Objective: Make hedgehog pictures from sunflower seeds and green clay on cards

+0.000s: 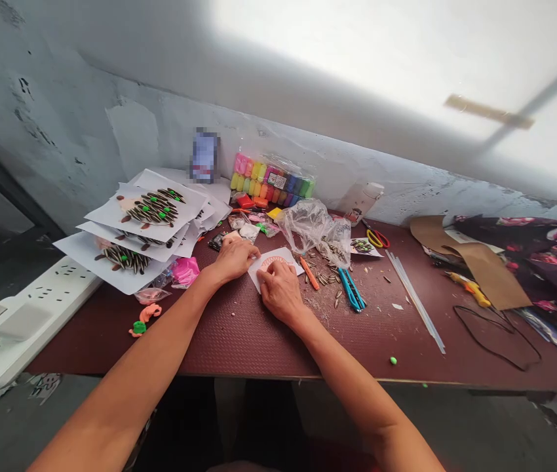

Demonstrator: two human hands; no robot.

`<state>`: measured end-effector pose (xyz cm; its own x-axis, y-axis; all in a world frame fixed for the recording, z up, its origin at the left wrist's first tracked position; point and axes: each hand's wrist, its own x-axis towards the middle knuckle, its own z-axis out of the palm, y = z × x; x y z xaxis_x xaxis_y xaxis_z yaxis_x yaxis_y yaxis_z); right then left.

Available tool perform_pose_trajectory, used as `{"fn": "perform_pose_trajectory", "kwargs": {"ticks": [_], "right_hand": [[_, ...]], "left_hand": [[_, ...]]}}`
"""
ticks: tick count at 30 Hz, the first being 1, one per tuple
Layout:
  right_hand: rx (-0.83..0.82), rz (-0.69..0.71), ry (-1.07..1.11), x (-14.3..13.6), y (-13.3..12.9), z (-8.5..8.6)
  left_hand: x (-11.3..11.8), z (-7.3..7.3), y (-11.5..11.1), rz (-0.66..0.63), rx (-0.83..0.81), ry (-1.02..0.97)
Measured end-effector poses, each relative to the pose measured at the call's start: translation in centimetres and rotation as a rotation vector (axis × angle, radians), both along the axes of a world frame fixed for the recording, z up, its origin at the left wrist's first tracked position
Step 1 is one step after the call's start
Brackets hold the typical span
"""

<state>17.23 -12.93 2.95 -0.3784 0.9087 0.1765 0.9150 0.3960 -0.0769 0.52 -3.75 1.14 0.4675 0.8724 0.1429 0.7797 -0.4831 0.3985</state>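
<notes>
A small white paper (pixel 294 262) with a pinkish-orange patterned shape (pixel 272 261) lies on the dark red table. Over its lower part is my right hand (pixel 281 288), fingers bent together at the shape; whatever is between the fingertips is hidden. My left hand (pixel 236 257) rests at the paper's left edge, fingers curled and pressed together, and I cannot make out anything in them. Just right of the paper lie an orange tool (pixel 310 273), striped seeds (pixel 326 275) and a blue cutter (pixel 352 290).
Stacked sheets with seed hedgehogs (pixel 153 213) and a white power strip (pixel 27 321) are at left. Behind are coloured clay packs (pixel 272 180) and a clear bag (pixel 310 226). Scissors (pixel 377 238), glue sticks (pixel 416 301) and a yellow glue gun (pixel 472 290) lie right.
</notes>
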Motion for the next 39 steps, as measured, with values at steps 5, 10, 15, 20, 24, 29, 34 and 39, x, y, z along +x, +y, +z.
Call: {"fn": "perform_pose_trajectory", "kwargs": {"ticks": [5,10,15,20,24,29,34,39], "right_hand": [[-0.031,0.024,0.021,-0.2,-0.1,-0.1],[-0.052,0.04,0.091,-0.2,0.0,-0.4],[-0.054,0.061,0.129,-0.4,0.1,-0.5],[-0.048,0.069,0.088,-0.6,0.1,-0.4],[-0.043,0.091,0.058,-0.7,0.1,-0.3],[-0.047,0.109,0.074,-0.7,0.2,-0.3],[0.02,0.003,0.156,0.1,0.8,-0.2],[0.034,-0.112,0.13,1.4,1.2,0.2]], "left_hand": [[0.0,-0.1,0.0,0.003,0.009,0.008],[0.1,0.1,0.0,-0.004,0.018,0.015],[0.1,0.3,-0.2,-0.005,0.002,0.025],[0.2,0.4,-0.2,-0.007,0.0,0.03],[0.1,0.1,0.0,-0.014,0.012,0.018],[0.0,-0.2,0.2,-0.022,0.027,0.008],[0.1,-0.1,0.0,0.0,0.014,0.009],[0.2,0.0,0.0,0.017,0.011,0.001]]}}
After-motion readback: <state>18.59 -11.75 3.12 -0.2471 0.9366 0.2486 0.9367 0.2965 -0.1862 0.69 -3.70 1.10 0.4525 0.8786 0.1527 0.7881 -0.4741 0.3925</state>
